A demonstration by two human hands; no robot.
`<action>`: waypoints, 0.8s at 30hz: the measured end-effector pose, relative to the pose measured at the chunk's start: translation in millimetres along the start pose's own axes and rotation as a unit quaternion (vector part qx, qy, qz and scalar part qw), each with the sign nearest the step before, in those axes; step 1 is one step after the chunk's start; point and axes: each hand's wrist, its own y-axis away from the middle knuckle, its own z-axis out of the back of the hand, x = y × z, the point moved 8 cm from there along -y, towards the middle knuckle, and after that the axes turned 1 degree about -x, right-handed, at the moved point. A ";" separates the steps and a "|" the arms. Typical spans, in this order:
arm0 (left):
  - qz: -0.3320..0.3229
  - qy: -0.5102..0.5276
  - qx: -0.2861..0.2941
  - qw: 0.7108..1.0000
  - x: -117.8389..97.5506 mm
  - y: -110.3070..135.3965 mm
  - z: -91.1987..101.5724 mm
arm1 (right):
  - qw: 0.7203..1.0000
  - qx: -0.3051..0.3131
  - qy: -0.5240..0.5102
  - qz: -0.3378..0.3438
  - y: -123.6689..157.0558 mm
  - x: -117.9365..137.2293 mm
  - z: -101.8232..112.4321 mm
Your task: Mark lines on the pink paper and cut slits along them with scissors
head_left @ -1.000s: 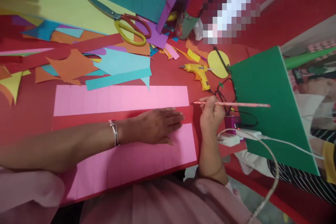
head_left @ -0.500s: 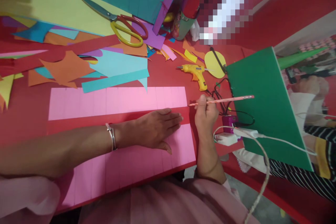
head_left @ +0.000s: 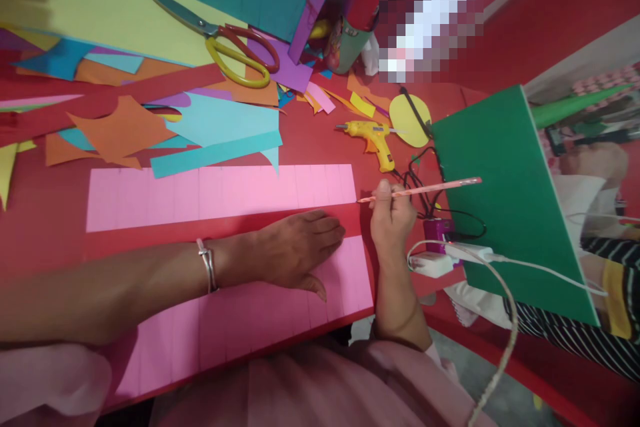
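Note:
My left hand (head_left: 295,247) lies flat, fingers stretched out, over a long red strip (head_left: 225,220) and the pink sheet (head_left: 240,327) below it. Pink also shows above the strip, and faint upright pencil lines cross both pink parts. Between the fingers of my right hand (head_left: 393,213) is a pink pencil (head_left: 435,188), held almost level. Its tip points left and meets the right edge of the upper pink part, close to the strip's upper edge. My left forearm covers part of the strip and sheet.
Scissors (head_left: 213,30) lie beyond coloured paper scraps (head_left: 225,117). A yellow glue gun (head_left: 373,140) rests past my right hand. To the right are a purple power block (head_left: 437,233) with white plugs and cables, and a green board (head_left: 510,213). Another person sits beyond the board.
The view has shifted slightly, so the scraps and scissors sit a little further left. Both hands keep the same pose, and the pencil tip stays at the pink edge.

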 end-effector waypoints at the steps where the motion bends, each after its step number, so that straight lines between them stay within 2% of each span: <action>1: 0.002 0.005 0.002 1.000 -0.3 0.1 -0.6 | 1.000 0.000 0.003 0.002 -0.1 0.0 -0.3; 24: -0.004 -0.008 -0.007 1.000 -3.6 7.0 -3.6 | 1.000 0.002 -0.013 -0.007 0.3 -4.4 -2.7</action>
